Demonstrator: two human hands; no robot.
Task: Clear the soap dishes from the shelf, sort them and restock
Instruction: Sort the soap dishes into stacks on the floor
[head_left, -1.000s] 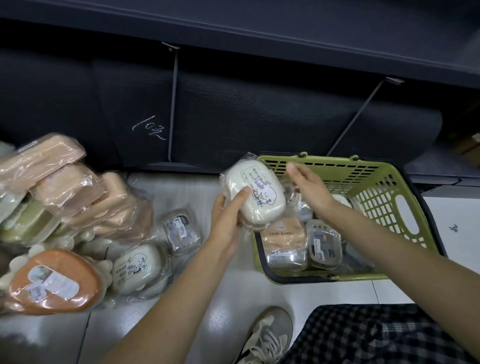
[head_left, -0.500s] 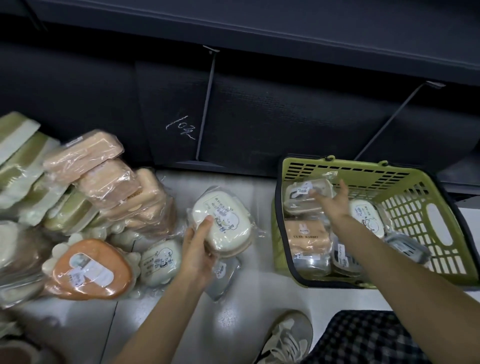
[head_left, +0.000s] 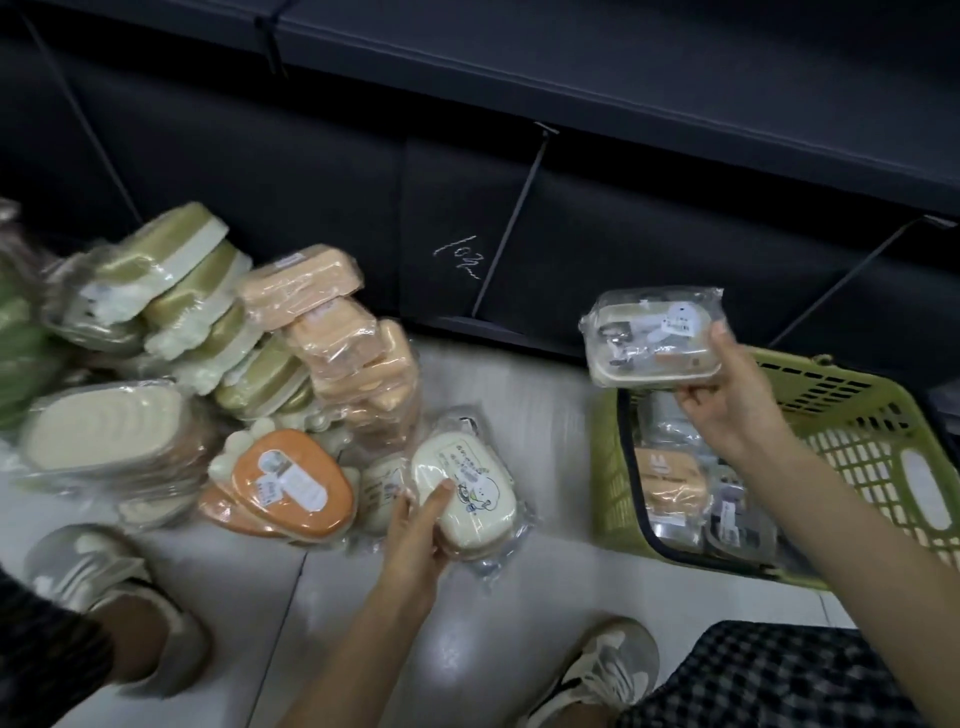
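Cream soap dish (head_left: 467, 493) under left hand (head_left: 415, 540); right hand (head_left: 727, 400) holds clear dish (head_left: 652, 335).

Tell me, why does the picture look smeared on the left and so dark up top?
Head view: motion blur smears the pile of soap dishes at left; the wrapped dishes in the left hand and right hand stay sharper; the shelf is unlit; wrappers glint.

Soap dishes, basket, shoes and hands, counted

One green basket (head_left: 852, 415); two hands, each holding one wrapped soap dish; two shoes; one orange carrot-shaped dish (head_left: 291, 480) on top; the heaped peach, olive and cream dishes overlap too much to count.
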